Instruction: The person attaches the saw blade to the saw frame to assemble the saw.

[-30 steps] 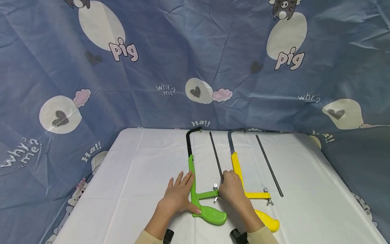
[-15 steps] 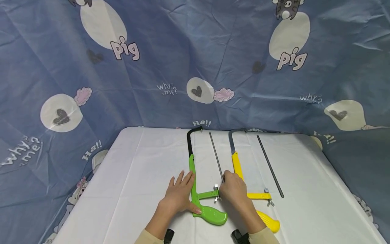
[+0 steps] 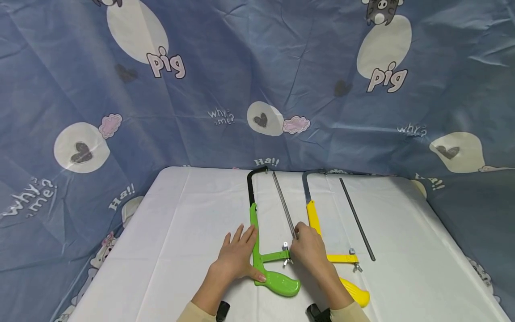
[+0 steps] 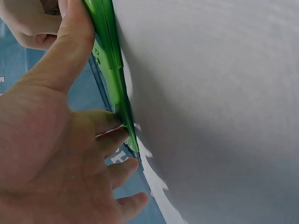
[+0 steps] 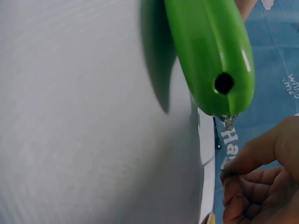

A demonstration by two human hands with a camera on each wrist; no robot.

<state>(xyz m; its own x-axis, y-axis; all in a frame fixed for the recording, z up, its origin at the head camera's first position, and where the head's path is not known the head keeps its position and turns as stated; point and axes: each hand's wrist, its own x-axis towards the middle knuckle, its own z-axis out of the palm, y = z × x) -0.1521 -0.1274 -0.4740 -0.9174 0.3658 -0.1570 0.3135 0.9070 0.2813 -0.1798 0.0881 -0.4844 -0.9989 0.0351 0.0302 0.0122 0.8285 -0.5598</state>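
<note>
My left hand (image 3: 236, 259) rests with fingers spread on the green hacksaw frame (image 3: 255, 219), fingertips against its upper bar and thumb on the handle. In the left wrist view the fingers lie nearly straight along the green bar (image 4: 108, 60). My right hand (image 3: 310, 250) pinches the near end of a thin grey saw blade (image 3: 283, 203), close to the wing nut (image 3: 287, 261) on the frame's crossbar. The blade's far end lies just right of the black front arm's tip. In the right wrist view the pinched end is mostly hidden by thumb and fingers.
A yellow hacksaw frame (image 3: 314, 217) lies right of the green one, partly under my right forearm. A second dark saw blade (image 3: 357, 219) lies farther right. The white table (image 3: 193, 201) ends at a blue patterned cloth (image 3: 201, 85).
The blade's far end has swung slightly left, closer to the green frame's front tip, and shows a wider face. My right hand has shifted slightly; my left stays in place.
</note>
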